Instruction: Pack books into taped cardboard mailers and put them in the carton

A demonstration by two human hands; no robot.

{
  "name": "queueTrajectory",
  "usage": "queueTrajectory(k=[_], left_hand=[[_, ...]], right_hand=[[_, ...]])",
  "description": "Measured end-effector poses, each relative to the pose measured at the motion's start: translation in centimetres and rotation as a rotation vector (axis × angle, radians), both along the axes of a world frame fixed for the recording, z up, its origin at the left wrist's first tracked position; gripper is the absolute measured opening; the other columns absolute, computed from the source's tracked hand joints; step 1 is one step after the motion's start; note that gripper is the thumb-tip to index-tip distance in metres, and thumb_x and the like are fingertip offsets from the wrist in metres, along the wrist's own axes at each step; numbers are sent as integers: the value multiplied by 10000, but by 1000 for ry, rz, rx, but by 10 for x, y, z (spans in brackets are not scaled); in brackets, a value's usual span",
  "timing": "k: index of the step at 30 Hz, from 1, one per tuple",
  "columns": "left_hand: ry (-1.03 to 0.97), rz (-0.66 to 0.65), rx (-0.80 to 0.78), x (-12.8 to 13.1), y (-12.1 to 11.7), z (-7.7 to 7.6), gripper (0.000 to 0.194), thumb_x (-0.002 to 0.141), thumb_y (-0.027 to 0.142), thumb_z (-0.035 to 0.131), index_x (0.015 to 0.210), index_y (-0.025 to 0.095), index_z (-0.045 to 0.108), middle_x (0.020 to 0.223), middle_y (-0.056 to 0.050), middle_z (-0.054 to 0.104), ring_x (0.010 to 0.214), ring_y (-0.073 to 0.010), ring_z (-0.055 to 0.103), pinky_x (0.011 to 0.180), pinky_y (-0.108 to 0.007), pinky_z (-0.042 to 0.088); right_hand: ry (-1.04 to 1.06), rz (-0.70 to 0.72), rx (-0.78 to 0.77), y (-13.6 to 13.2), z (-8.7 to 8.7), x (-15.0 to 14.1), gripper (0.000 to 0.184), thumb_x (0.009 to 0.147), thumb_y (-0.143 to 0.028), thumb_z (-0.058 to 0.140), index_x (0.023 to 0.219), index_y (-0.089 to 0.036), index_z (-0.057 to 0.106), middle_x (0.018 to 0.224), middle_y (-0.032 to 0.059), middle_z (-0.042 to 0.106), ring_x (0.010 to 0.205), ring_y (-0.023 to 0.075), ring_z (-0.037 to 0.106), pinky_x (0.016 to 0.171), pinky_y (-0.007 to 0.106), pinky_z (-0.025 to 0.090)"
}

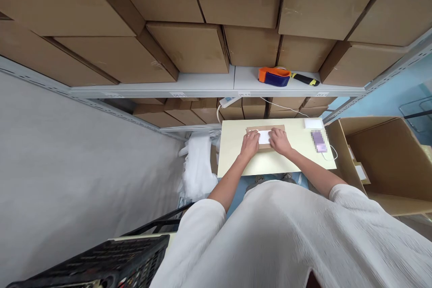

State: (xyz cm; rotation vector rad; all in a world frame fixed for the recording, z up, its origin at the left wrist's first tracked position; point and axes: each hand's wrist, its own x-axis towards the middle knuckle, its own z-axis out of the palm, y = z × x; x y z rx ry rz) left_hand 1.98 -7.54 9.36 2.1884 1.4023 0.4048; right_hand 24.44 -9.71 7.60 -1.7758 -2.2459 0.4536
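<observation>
A small brown cardboard parcel (265,128) lies on the pale yellow table with a white label (264,137) across its top. My left hand (250,143) is at the label's left end, its fingers bent and close together. At the opposite end my right hand (279,140) has its fingers curled in the same way over the label's edge. Both hands rest on the parcel and partly cover it. Whether the label is stuck down all over cannot be seen.
The table (236,162) also bears a white pad (313,123) and a blurred purple phone-like item (318,141) with a cable. A large open carton (388,157) stands right. Boxes fill the shelf (202,79), with a tape dispenser (274,76) and cutter (305,79). A black crate (135,252) is lower left.
</observation>
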Motion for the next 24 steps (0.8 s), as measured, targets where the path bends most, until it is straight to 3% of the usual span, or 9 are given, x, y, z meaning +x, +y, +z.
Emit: queueTrajectory(k=[2, 5, 12, 19, 22, 24], left_hand=[[-13, -80, 8, -3, -5, -1, 551, 1035, 188, 452, 1553, 234, 634, 1732, -144, 532, 1684, -329, 371, 1400, -583, 228], [26, -55, -21, -6, -11, -6, 652, 1066, 289, 464, 1717, 263, 486, 1799, -113, 452, 1747, -336, 238, 1427, -644, 57], [118, -8, -59, -7, -12, -17, 736, 1097, 415, 463, 1801, 249, 326, 1864, -126, 309, 1773, -340, 127, 1409, -666, -56], [132, 132, -67, -3, -14, -18, 782, 1073, 490, 535, 1778, 195, 368, 1892, -190, 178, 1774, -385, 76, 1397, -698, 23], [77, 206, -98, -4, -17, -19, 823, 1040, 525, 588, 1763, 193, 380, 1889, -215, 169, 1745, -437, 185, 1380, -689, 184], [23, 257, -142, -4, -18, -20, 861, 1017, 540, 620, 1758, 186, 360, 1867, -255, 214, 1695, -475, 304, 1332, -685, 307]], right_hand=[[-21, 115, -25, -8, -2, -1, 600, 1096, -414, 505, 1651, -187, 542, 1763, 208, 451, 1628, 428, 375, 1313, 647, 300], [-62, 175, -48, -16, -10, 0, 753, 1091, -501, 523, 1762, -184, 394, 1844, 188, 329, 1726, 400, 234, 1383, 643, 155], [-86, 126, -79, -18, -19, 0, 856, 1085, -542, 525, 1801, -133, 295, 1859, 206, 261, 1746, 386, 195, 1409, 648, 71], [-51, -84, -75, -18, -18, -5, 895, 1073, -662, 502, 1789, -156, 319, 1855, 234, 266, 1736, 442, 187, 1373, 734, 97], [-13, -264, -41, -21, -22, 4, 871, 1076, -685, 469, 1768, -172, 343, 1850, 251, 265, 1710, 482, 212, 1329, 787, 147], [33, -357, -35, -24, -24, 12, 831, 1076, -663, 466, 1753, -193, 360, 1826, 257, 314, 1661, 497, 300, 1293, 785, 238]])
